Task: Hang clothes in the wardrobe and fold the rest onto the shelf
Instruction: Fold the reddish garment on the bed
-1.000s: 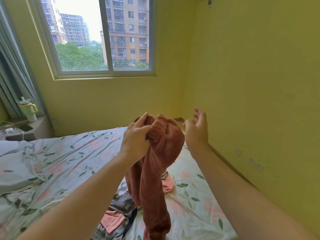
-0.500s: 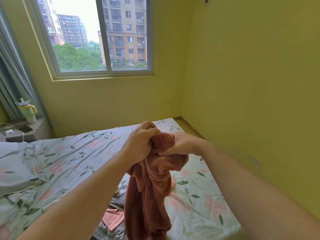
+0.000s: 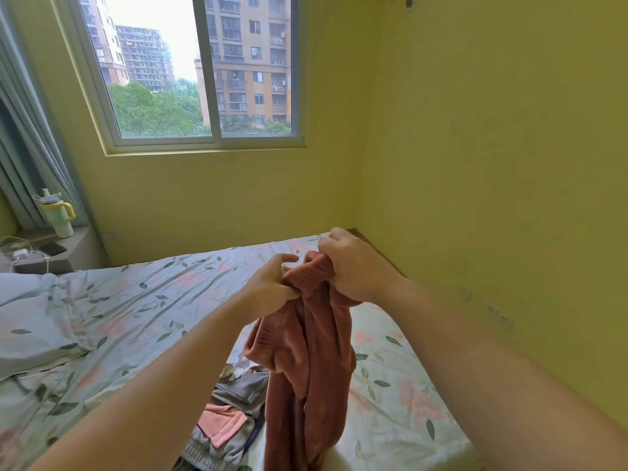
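Well, the bed with its flowered sheet fills most of what I see, and it stands against the yellow wall on my right side. Above its far end is the window. No wardrobe and no shelf are in view, so I cannot say how many clothes are already put away.

Over the bed I hold up a brown fleece garment. It hangs down from my hands in one long bunch, and its lower end goes out of the picture at the bottom. I judge that I am searching for its ribbed edge to open it out, so this piece is neither hung nor folded yet. Under it, on the sheet, lies a small pile of clothes, grey and pink, all crumpled; these also wait. So I think much of the task is left.

My right hand is curled tightly around the ribbed top of the garment. My left hand is just beside it, and its fingers pinch the same edge.

Far to the left, well apart, a green cup stands on the bedside table.
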Demonstrator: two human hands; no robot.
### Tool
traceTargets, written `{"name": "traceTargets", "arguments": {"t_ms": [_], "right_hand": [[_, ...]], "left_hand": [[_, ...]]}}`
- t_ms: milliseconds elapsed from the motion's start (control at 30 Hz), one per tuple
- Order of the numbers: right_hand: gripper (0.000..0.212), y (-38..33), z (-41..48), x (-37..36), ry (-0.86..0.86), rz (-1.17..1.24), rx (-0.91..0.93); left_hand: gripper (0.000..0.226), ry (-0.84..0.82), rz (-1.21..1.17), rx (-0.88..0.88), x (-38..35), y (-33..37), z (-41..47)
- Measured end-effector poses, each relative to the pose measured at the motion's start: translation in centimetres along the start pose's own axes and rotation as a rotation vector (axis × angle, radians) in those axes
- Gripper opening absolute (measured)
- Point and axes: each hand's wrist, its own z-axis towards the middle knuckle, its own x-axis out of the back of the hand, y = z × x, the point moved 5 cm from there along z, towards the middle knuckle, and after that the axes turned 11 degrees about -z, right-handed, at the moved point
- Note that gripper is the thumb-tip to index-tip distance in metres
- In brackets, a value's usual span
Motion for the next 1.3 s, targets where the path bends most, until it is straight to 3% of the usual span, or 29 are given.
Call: {"name": "traceTargets", "arguments": {"t_ms": [100,200,333,433,533,633,733,800,1000,1167,1300], "right_hand": [[0.026,0.4,-0.4,0.3,0.084,-0.035,0.022],[0.021,1.5,-0.7,1.0,0.131,-0.065,-0.032],[0.019,3.4,-1.6,1.6,0.130,-0.127,-0.121],[0.013,5.4,-2.0,1.2,-0.107,-0.193,-0.276],[0.024,6.6,-2.8,0.2,-0.409,-0.294,-0.344],[0.026,6.9,-3.5,-0.3,-0.559,-0.314,-0.329],[0.043,7.5,-3.5,0.9,-0.613,-0.446,-0.317],[0.053,8.0,-2.8,2.9,-0.521,-0.488,-0.364],[0.051,9.0,-0.5,8.6,-0.129,-0.364,-0.499],[0.043,9.9,0.0,10.6,0.155,-0.288,-0.565],[0.035,10.0,0.4,12.0,0.343,-0.183,-0.564]], "left_hand": [[0.051,-0.027,0.168,0.050,0.7,-2.0,0.2],[0.041,-0.053,0.392,0.129,1.3,-4.5,0.0],[0.026,0.070,0.335,0.147,3.3,-6.3,0.2],[0.019,0.216,0.340,0.031,5.6,-4.0,1.0],[0.028,0.298,0.343,-0.112,7.9,0.6,2.1],[0.027,0.353,0.390,-0.234,10.0,5.5,2.8],[0.026,0.381,0.436,-0.297,11.4,9.3,3.1],[0.026,0.400,0.445,-0.332,11.9,11.0,3.0],[0.033,0.482,0.356,-0.392,13.3,13.2,3.1],[0.037,0.394,0.286,-0.422,12.3,13.4,3.1],[0.034,0.492,0.246,-0.470,12.8,14.4,3.0]]}}
